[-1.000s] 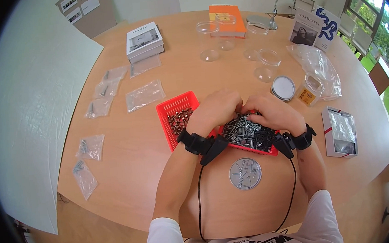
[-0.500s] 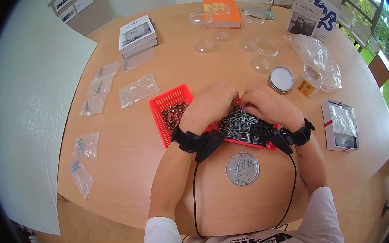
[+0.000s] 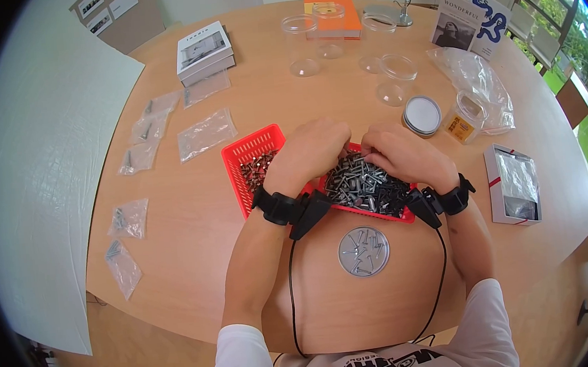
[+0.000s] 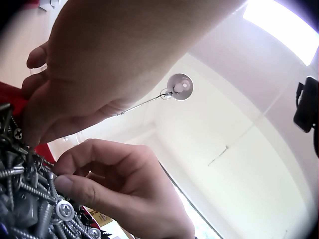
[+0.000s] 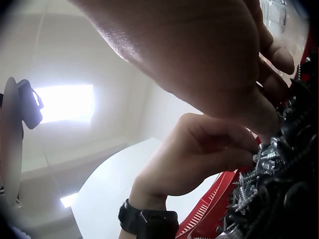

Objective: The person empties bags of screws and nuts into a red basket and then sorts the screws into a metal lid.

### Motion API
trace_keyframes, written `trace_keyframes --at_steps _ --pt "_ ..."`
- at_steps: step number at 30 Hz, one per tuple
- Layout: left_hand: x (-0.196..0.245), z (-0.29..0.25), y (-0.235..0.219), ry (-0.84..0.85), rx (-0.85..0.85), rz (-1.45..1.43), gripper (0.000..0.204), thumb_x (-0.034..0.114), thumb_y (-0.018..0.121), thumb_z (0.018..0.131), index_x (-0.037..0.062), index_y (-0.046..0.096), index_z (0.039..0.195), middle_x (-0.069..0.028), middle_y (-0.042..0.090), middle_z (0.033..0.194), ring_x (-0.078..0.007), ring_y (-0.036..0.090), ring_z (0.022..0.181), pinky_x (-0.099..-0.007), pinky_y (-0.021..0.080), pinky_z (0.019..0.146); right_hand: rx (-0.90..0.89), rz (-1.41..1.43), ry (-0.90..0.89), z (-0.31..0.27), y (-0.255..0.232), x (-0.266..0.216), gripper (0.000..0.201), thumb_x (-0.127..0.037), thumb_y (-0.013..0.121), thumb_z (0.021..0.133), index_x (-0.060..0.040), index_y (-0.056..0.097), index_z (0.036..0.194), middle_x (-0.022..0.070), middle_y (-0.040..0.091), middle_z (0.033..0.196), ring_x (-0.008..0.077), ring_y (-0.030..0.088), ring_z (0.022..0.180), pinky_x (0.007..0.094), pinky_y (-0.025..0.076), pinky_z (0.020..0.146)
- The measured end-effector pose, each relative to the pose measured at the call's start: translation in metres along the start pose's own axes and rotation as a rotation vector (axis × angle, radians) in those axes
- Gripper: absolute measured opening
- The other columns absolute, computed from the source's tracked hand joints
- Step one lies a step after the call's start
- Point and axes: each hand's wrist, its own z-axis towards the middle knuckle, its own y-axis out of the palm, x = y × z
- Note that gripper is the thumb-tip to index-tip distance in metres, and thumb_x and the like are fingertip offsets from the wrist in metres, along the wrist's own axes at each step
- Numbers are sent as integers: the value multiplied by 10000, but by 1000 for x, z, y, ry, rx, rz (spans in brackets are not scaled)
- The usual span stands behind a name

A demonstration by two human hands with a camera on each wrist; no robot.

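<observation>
Both hands work at the back of a red plastic basket (image 3: 377, 214) filled with silver and black screws (image 3: 357, 183). My left hand (image 3: 313, 148) reaches in from the left, its fingertips down among the silver screws (image 4: 37, 191). From the right comes my right hand (image 3: 406, 151), its thumb and index finger (image 4: 82, 191) curled close together right at the screws. I cannot tell whether either hand pinches a screw, as the tips are partly hidden. In front of the basket lies a round shallow dish (image 3: 347, 266) with several loose silver screws (image 3: 364, 247).
A second red basket (image 3: 255, 142) with copper-coloured screws stands at the left. Small plastic bags (image 3: 207, 135) lie further left, some holding screws. Clear jars (image 3: 391, 93), a round tin (image 3: 422, 116), a labelled container (image 3: 462, 127) and an open box (image 3: 514, 185) stand behind and right.
The head view has tilted and shifted, so the table's things sit slightly higher and further left. Both hands stay at the back of the screw basket, with small finger movements.
</observation>
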Motion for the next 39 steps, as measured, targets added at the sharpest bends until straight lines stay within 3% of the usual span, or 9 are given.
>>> trace_keyframes --at_steps 7,10,16,17,21,22,28,34,39 --pt "1 -13 -20 -11 32 -109 118 88 676 836 -14 686 894 -186 680 880 -346 645 908 -422 506 797 -11 64 48 -5 -22 -18 104 -121 613 885 -17 615 888 168 633 868 379 599 895 455 475 792" --pt "11 -25 -31 41 19 -167 112 88 678 838 -11 685 890 -177 675 879 -342 642 910 -414 507 795 -33 118 35 -14 -35 -32 103 -115 651 860 -22 612 881 135 619 826 341 608 801 414 483 711" --pt "50 -46 -39 129 -192 -140 105 89 705 811 7 682 873 -157 661 858 -337 633 901 -401 507 786 -317 72 15 -39 -60 -74 92 -111 606 851 -21 620 863 144 624 871 358 607 854 446 485 756" --pt "55 -46 -37 160 -261 -110 105 90 708 807 9 681 869 -155 658 854 -336 632 898 -400 507 784 -302 62 20 -44 -61 -78 92 -112 607 850 -21 619 859 141 619 874 356 607 850 442 487 750" --pt "65 -51 -7 302 -184 -184 85 67 695 794 6 677 850 -170 654 769 -352 643 796 -409 518 712 -252 10 31 -58 -65 -84 86 -109 618 841 -24 618 846 125 594 868 340 610 839 427 498 727" --pt "76 -48 -15 222 -289 -212 77 55 694 773 -7 674 815 -183 652 739 -370 649 731 -424 525 665 -243 -5 33 -61 -67 -85 83 -108 623 839 -25 618 844 121 587 863 335 610 838 423 501 721" --pt "80 -40 10 336 -371 -59 109 52 621 793 -4 691 854 -203 678 812 -374 686 785 -438 548 704 -190 -35 -4 -76 -70 -99 147 -20 686 739 -49 603 858 97 573 857 315 589 789 403 489 651" --pt "73 -42 -4 275 -292 -157 56 40 690 715 6 687 760 -190 665 731 -376 653 721 -433 522 652 -176 -128 -31 -75 -66 -109 143 -35 713 733 -59 606 825 80 557 813 300 589 725 404 485 600" --pt "62 -53 -13 302 -94 -156 74 43 695 708 4 709 770 -184 663 725 -363 650 732 -426 514 663 -351 -122 -77 -65 -58 -109 104 -40 605 799 15 617 887 126 610 878 298 635 848 393 524 732"
